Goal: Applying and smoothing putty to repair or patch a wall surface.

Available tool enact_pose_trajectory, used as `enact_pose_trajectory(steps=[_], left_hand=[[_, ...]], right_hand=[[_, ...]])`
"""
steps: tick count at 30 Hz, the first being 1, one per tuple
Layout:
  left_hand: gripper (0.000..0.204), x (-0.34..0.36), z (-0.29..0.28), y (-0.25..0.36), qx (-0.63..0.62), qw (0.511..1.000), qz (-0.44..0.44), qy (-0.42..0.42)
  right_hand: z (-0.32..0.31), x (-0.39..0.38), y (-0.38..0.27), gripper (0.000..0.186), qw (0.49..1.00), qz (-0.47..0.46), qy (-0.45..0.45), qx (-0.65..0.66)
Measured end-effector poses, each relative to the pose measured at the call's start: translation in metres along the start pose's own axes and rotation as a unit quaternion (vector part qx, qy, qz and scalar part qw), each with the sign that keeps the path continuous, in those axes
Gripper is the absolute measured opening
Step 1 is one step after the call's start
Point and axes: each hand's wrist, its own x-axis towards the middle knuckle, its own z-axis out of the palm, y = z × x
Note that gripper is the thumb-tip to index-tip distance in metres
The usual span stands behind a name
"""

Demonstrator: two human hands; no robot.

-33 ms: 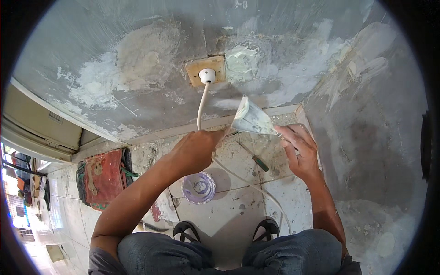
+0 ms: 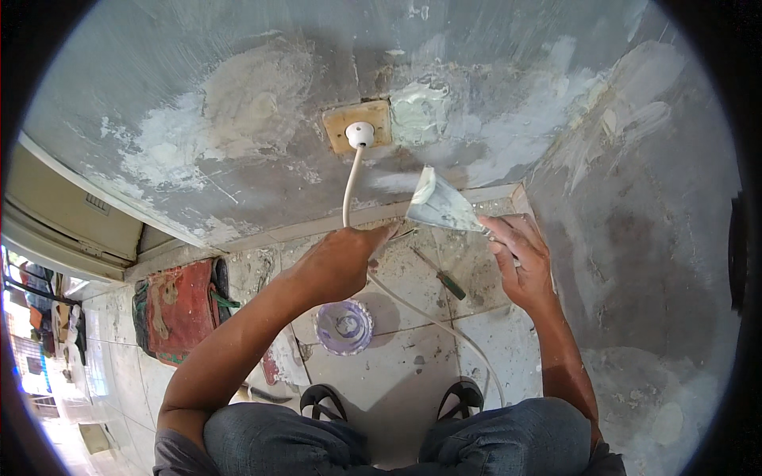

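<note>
Nearest the camera, the person's knees in grey-blue denim (image 2: 508, 436) are filling the lower edge, with two dark sandals (image 2: 460, 397) resting on the pale, dust-streaked floor tiles (image 2: 397, 381). Just beyond them, a small round translucent purple bowl (image 2: 344, 326) is sitting on the tiles, and a green-handled screwdriver (image 2: 441, 277) is lying slightly farther off beside a white cable (image 2: 429, 317) that is curving across the floor. To the left, a worn red fabric bag (image 2: 181, 305) is lying near the foot of the wall. The left hand (image 2: 343, 262) is reaching forward with fingers curled narrowly, its fingertips meeting the cable where it is rising; whether it is pinching the cable cannot be told. The right hand (image 2: 520, 262) is closing around the handle of a putty knife (image 2: 440, 206), whose flat, trapezoidal metal blade is carrying pale filler on its broad edge and is pointing up-left towards the wall. Farthest, the rough grey wall (image 2: 238, 63) is showing irregular patches of white and beige plaster, and the cable is ending in a round white plug (image 2: 359, 134) seated in a square tan socket plate (image 2: 357, 124).
</note>
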Motion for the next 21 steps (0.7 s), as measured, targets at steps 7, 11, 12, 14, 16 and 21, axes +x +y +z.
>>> enact_pose_trajectory(steps=[7,11,12,14,16,21], left_hand=[[0.048,-0.005,-0.004,-0.012,-0.256,0.963,0.061,-0.058],[0.046,-0.009,-0.005,-0.022,-0.29,0.949,0.027,-0.123],[0.046,-0.01,-0.005,-0.023,-0.291,0.948,0.026,-0.122],[0.046,-0.012,-0.006,-0.024,-0.302,0.943,0.026,-0.137],[0.047,-0.013,-0.007,-0.023,-0.31,0.94,0.035,-0.136],[0.049,-0.016,-0.004,-0.026,-0.335,0.934,0.053,-0.115]], right_hand=[[-0.029,0.039,0.029,0.028,0.999,0.016,-0.052,-0.006],[-0.033,0.072,0.047,0.025,0.987,0.106,-0.086,0.088],[-0.035,0.079,0.052,0.026,0.977,0.14,-0.106,0.123],[-0.033,0.094,0.061,0.029,0.96,0.169,-0.119,0.19],[-0.039,0.108,0.067,0.03,0.953,0.184,-0.136,0.199],[-0.042,0.135,0.071,0.032,0.949,0.193,-0.153,0.197]])
